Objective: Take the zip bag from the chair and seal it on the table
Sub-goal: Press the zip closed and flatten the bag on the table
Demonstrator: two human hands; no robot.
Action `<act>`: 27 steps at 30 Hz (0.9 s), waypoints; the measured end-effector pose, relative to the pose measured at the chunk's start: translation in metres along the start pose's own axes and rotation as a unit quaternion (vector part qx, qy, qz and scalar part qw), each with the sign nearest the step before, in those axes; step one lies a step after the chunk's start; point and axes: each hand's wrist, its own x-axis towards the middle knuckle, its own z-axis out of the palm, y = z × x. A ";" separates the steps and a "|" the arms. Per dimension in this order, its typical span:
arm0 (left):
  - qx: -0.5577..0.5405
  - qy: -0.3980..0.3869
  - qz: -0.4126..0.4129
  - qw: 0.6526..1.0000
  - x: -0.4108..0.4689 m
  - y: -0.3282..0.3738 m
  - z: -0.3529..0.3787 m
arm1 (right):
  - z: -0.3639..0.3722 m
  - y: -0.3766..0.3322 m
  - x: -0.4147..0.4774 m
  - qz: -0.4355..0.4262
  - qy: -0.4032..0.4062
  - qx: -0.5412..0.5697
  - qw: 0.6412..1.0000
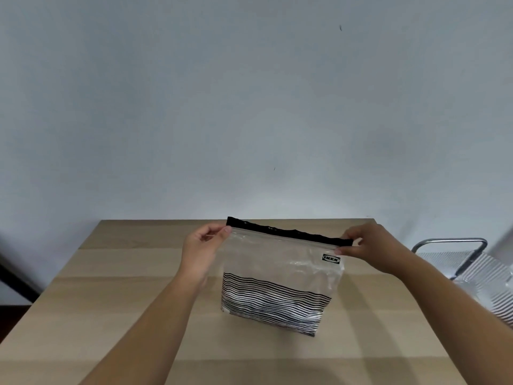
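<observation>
A clear zip bag (280,273) with a black top strip and black wavy stripes on its lower half stands upright in the middle of the light wooden table (116,315). My left hand (201,248) pinches the top left corner of the bag at the zip line. My right hand (369,245) pinches the top right corner, just above a small black logo. The bag's top edge is stretched between both hands. Something pale lies inside at the bottom, blurred by the stripes.
A chair (472,270) with a metal tube frame and striped grey seat stands off the table's right edge. A plain white wall rises behind the table. A dark object shows at the far left edge, below table height.
</observation>
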 end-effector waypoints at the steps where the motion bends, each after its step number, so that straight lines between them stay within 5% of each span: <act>1: -0.003 0.002 -0.004 1.000 0.001 -0.002 -0.001 | 0.001 0.000 0.001 0.001 0.004 0.010 1.000; 6: -0.013 -0.039 -0.030 0.999 0.003 -0.010 -0.003 | 0.008 0.003 -0.008 0.006 0.032 0.158 0.987; 10: 0.020 -0.085 -0.053 0.995 -0.001 -0.035 -0.011 | 0.048 0.008 -0.027 0.065 0.012 0.365 0.929; 27: 0.216 -0.075 -0.176 0.957 -0.035 -0.152 -0.026 | 0.173 0.035 -0.028 0.195 -0.017 0.251 0.948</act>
